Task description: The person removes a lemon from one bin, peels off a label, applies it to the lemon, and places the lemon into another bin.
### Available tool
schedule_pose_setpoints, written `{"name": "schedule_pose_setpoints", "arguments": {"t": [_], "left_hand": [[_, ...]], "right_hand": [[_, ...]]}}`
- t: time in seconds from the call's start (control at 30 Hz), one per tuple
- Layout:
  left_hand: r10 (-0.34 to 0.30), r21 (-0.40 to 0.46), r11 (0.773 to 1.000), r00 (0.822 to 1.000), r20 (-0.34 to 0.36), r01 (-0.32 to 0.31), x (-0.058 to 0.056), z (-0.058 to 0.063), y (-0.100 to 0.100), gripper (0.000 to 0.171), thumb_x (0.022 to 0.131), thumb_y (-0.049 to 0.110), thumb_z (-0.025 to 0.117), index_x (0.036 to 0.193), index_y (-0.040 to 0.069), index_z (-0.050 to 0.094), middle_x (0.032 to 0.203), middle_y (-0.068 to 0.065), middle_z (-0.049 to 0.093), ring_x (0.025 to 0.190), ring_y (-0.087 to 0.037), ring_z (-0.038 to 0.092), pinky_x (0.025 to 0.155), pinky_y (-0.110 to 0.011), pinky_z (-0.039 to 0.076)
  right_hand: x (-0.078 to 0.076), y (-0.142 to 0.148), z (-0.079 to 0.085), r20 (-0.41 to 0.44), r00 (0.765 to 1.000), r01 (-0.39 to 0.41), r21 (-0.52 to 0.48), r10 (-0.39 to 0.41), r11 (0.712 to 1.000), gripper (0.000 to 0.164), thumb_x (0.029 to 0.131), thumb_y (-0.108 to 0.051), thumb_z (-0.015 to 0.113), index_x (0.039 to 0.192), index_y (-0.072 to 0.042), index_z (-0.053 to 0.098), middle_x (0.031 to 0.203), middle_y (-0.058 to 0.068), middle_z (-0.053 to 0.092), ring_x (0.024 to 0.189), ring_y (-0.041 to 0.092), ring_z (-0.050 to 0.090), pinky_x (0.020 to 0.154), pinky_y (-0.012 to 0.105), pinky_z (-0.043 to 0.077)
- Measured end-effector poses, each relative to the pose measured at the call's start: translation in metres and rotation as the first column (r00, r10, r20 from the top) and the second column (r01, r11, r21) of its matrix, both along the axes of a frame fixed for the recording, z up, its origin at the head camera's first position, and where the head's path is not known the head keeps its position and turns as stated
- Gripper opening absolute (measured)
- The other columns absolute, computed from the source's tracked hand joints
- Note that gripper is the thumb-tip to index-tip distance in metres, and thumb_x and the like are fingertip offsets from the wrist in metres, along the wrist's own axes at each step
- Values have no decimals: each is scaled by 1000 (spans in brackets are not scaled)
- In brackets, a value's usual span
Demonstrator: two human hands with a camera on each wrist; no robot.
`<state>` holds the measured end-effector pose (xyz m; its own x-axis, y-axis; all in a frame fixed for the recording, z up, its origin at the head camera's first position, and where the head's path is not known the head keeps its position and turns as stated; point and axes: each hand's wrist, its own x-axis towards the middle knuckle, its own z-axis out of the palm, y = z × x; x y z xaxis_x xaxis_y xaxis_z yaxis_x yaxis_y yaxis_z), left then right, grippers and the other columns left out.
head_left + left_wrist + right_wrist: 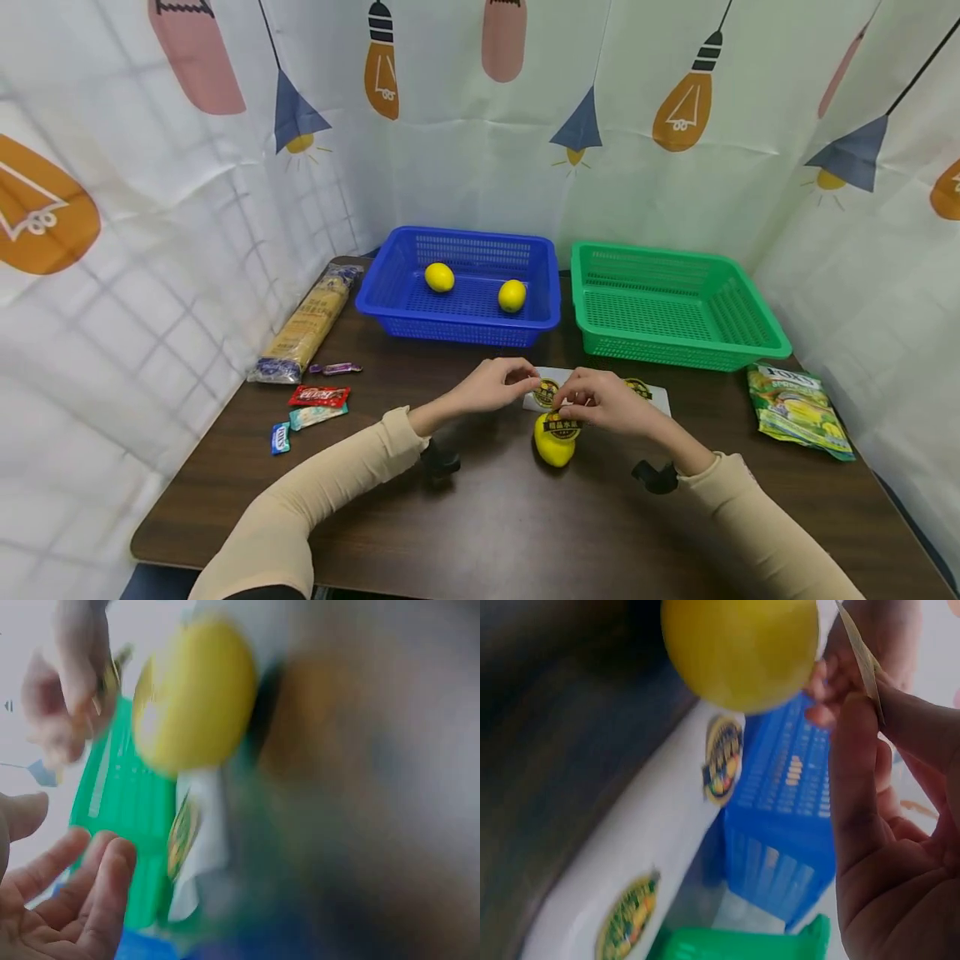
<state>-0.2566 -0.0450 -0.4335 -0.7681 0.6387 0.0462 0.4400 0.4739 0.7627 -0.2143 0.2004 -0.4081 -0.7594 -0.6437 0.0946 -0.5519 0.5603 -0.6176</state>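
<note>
A yellow lemon [555, 452] rests on the dark table in front of both hands. My right hand [611, 402] pinches a black-and-gold label sticker [562, 426] between thumb and forefinger, just above the lemon. Seen edge-on in the right wrist view, the sticker [865, 664] stands out as a thin strip beside the lemon [742, 649]. My left hand [495, 385] hovers left of the lemon with loosely bent fingers and holds nothing. Behind the lemon lies a white sheet [658, 398] bearing more round stickers, partly covered by the right hand.
A blue basket [457, 327] with two lemons [439, 277] stands at the back, beside a green basket [675, 354]. On the left lie a long noodle-like package [311, 321] and several small wrapped sweets [320, 396]. A green snack bag [798, 408] lies at right.
</note>
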Motion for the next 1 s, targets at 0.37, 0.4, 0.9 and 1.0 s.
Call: {"name": "schedule_pose_setpoints", "arguments": {"t": [0.37, 0.4, 0.9, 1.0], "left_hand": [[-29, 51, 999, 941, 338, 13, 44, -30, 10, 42, 101, 41, 55, 131, 12, 59, 122, -11, 72, 74, -15, 75, 67, -26, 60], [-25, 55, 998, 937, 349, 6, 45, -30, 12, 44, 100, 41, 56, 132, 12, 58, 123, -11, 71, 74, -15, 75, 67, -25, 60], [-55, 159, 987, 870, 490, -27, 45, -33, 20, 49, 99, 31, 62, 138, 4, 51, 121, -16, 67, 78, -17, 74, 70, -30, 63], [-85, 185, 983, 853, 515, -14, 42, -35, 20, 48, 99, 27, 61, 139, 2, 49, 123, -18, 65, 82, -16, 72, 72, -31, 63]], "right_hand": [[8, -7, -8, -79, 996, -38, 119, 47, 992, 13, 90, -24, 74, 102, -17, 75, 90, -4, 68, 75, -2, 52, 64, 17, 48], [8, -8, -9, -93, 995, -30, 122, 41, 992, 14, 90, -24, 74, 102, -17, 75, 89, -4, 68, 73, -2, 51, 62, 16, 47], [16, -4, -34, 267, 935, 229, 43, -232, 972, 31, 96, -37, 65, 114, -13, 64, 87, 6, 68, 56, 10, 63, 53, 27, 55], [14, 1, -38, 413, 881, 252, 5, -231, 968, 39, 95, -42, 64, 121, -13, 59, 102, 14, 69, 64, 15, 68, 58, 31, 60]]}}
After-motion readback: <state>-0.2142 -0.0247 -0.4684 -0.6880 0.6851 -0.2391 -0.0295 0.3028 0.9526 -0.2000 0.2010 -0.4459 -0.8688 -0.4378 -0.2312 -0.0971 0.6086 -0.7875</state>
